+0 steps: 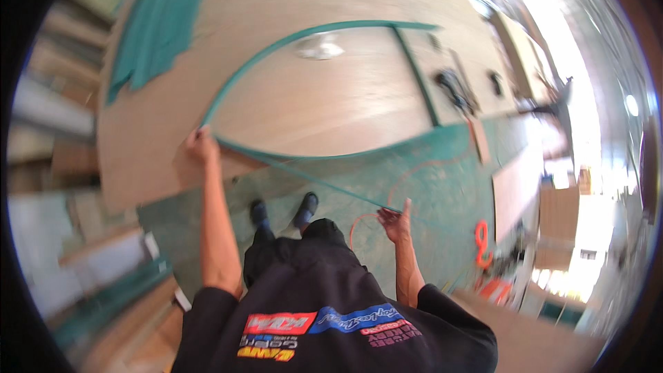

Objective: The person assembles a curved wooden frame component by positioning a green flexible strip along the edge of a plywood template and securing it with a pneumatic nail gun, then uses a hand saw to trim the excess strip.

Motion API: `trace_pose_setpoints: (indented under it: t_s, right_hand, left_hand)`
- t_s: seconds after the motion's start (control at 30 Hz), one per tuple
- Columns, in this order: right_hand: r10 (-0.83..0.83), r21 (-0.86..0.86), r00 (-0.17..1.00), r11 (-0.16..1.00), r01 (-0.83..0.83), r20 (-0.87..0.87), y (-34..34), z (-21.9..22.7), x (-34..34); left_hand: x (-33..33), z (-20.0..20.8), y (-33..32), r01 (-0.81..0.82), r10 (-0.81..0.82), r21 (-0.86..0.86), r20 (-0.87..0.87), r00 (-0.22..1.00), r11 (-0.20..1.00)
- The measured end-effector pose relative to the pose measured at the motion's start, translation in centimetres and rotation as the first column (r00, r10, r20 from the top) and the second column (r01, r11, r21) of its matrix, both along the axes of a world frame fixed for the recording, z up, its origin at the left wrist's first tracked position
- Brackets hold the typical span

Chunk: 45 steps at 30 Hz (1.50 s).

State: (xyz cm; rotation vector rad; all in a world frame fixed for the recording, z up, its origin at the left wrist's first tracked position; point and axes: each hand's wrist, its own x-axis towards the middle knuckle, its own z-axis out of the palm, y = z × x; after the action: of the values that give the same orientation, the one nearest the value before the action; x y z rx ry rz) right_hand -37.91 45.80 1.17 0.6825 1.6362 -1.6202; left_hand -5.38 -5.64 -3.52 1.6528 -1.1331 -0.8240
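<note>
Far left: blurred stacks of timber offcuts and boards (pixel 76 249), detail not readable. Above them a loose teal sheet of plastic film (pixel 155 21) lies over the upper left part of the large pale plywood panel (pixel 324 103).

My left hand (pixel 202 146) is pressed on the near left corner of that panel, fingers closed on the end of a long thin teal edge strip (pixel 304 175). The pinch is narrow; I cannot tell which fingers carry it. The left forearm runs straight down from the hand toward my shoulder.

From that corner the strip runs free of the panel edge, stretched in a straight line down and to the right, above the green floor (pixel 442 166). My two dark shoes (pixel 283 211) stand on the floor just below the strip, between my arms.

Teal banding still sits on the panel: it arcs up from the left corner, along the far edge, and down a seam (pixel 418 76) right of centre.

My right hand (pixel 397 221) holds the other end of the strip, palm up, fingers loosely curled round it.

Right of that: an orange cable (pixel 481 242) looped on the floor, and dark tools (pixel 456 90) lying on the far right of the panel. Beyond, bright glare; nothing legible.
</note>
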Motion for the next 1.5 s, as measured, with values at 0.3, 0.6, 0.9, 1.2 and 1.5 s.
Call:
trace_pose_setpoints:
  t_s: [0.3,0.6,0.9,1.2,1.5]
  right_hand:
    - [0.718,0.615,0.685,0.596,-0.517,-0.121,0.7,8.4,-11.9]
    - [0.930,0.924,0.096,0.331,0.192,-0.354,-16.3,3.1,-48.7]
    - [0.974,0.977,0.080,0.214,0.009,-0.214,-19.4,-0.5,-58.7]
    - [0.885,0.896,-0.183,0.442,0.036,-0.429,-5.4,7.6,-48.2]
    - [0.846,0.856,0.258,0.506,-0.110,-0.467,33.2,17.8,-39.2]
  left_hand:
    - [-0.4,1.1,0.0,0.007,0.046,0.270,-0.188,0.981,0.963]
    - [1.4,0.2,-2.1,-0.116,0.155,0.278,-0.120,0.981,0.954]
    - [3.3,0.0,-3.0,-0.073,0.164,0.408,-0.192,0.968,0.910]
    - [4.7,-0.9,-2.6,-0.021,0.129,0.445,-0.214,0.968,0.895]
    - [2.0,-5.6,-3.1,-0.263,0.257,0.119,0.066,0.964,0.957]
